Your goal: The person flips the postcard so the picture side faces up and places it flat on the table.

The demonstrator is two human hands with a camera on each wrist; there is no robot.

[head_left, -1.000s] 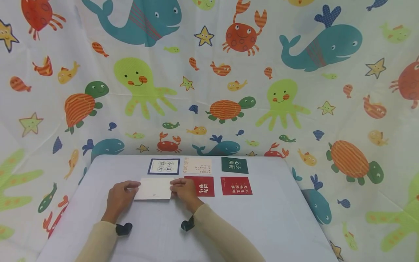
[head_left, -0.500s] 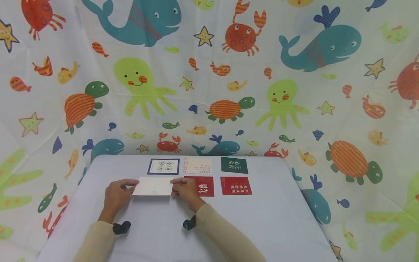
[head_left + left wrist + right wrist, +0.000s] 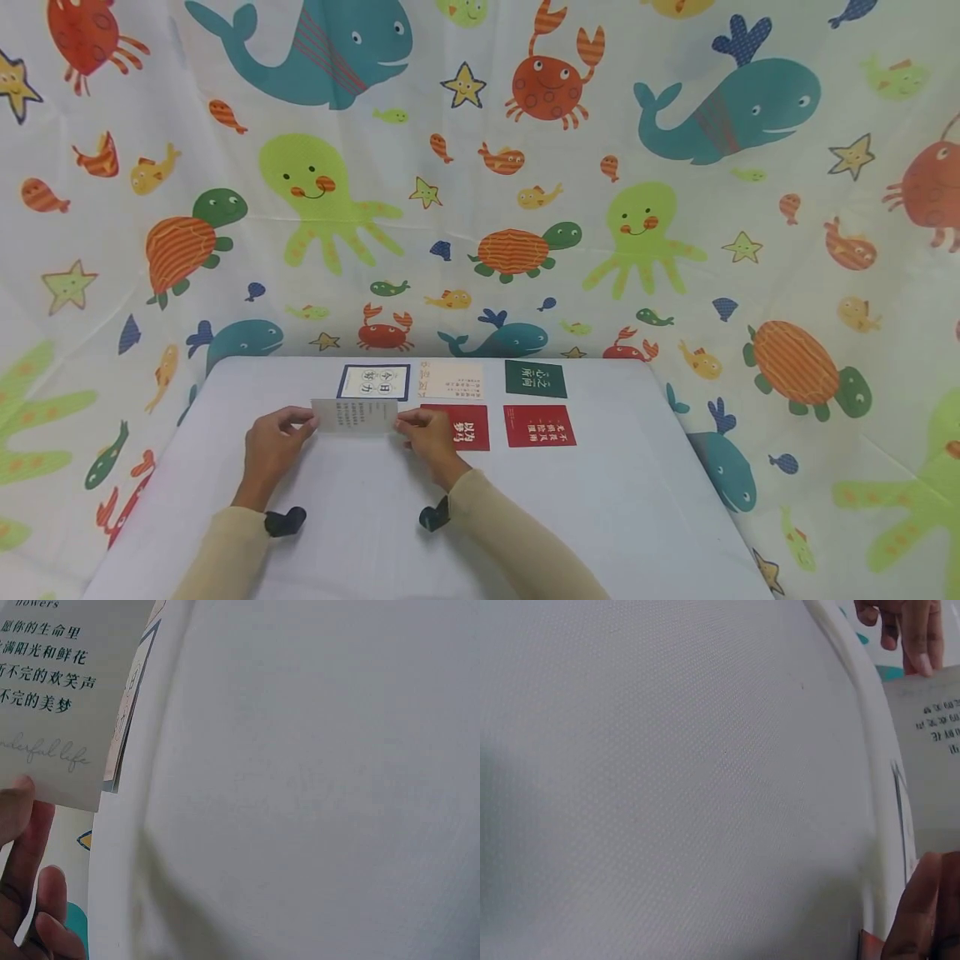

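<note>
A pale greeting card (image 3: 352,418) with lines of printed text is held up between my two hands in the head view, tilted so its text side faces me. My left hand (image 3: 272,450) pinches its left edge, thumb on the near face. On the opposite edge, my right hand (image 3: 433,440) pinches the card, partly in front of a red card (image 3: 471,427). In the left wrist view the card (image 3: 56,712) shows dark Chinese characters and script lettering below. The right wrist view shows the card (image 3: 919,776) stretched between the fingers of both hands.
Behind the held card lie a blue-bordered card (image 3: 375,393), a cream card (image 3: 453,381) and a green card (image 3: 536,380) in a row. Another red card (image 3: 539,426) lies to the right. A sea-animal curtain (image 3: 450,192) hangs behind the white table (image 3: 637,500).
The card has tipped upright between my hands: a nearly blank white face showed before, now the face with text lines shows. Both hands have stayed at its edges.
</note>
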